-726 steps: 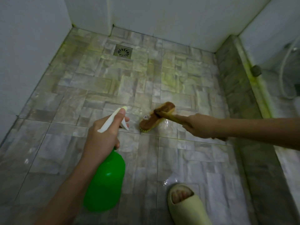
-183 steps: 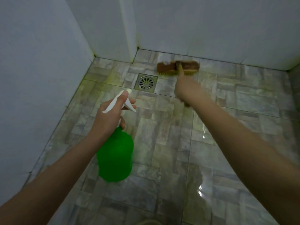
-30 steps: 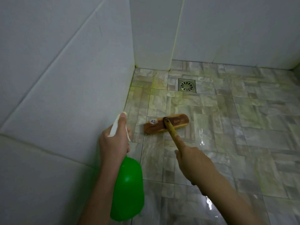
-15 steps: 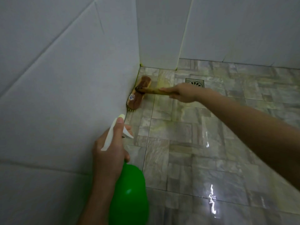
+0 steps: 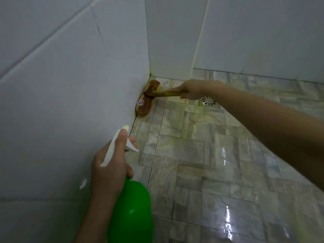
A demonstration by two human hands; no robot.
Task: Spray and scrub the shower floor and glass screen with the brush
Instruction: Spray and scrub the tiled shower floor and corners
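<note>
A brown wooden scrub brush [image 5: 148, 99] with yellow bristles lies against the foot of the left wall, close to the far corner of the wet stone-tile shower floor [image 5: 201, 155]. My right hand [image 5: 190, 89] grips its wooden handle, arm stretched across the floor. My left hand [image 5: 112, 163] holds a green spray bottle [image 5: 130, 213] by its white trigger head, low at the near left, nozzle aimed along the wall toward the brush. No glass screen is in view.
White tiled walls [image 5: 70, 102] enclose the left and the back. A round metal floor drain [image 5: 208, 101] sits just behind my right wrist. Wet sheen and yellowish-green patches cover the floor tiles.
Over the last second the brush went from the middle of the floor to the left wall's base, then slid a little further toward the far corner. The bottle stayed put.
</note>
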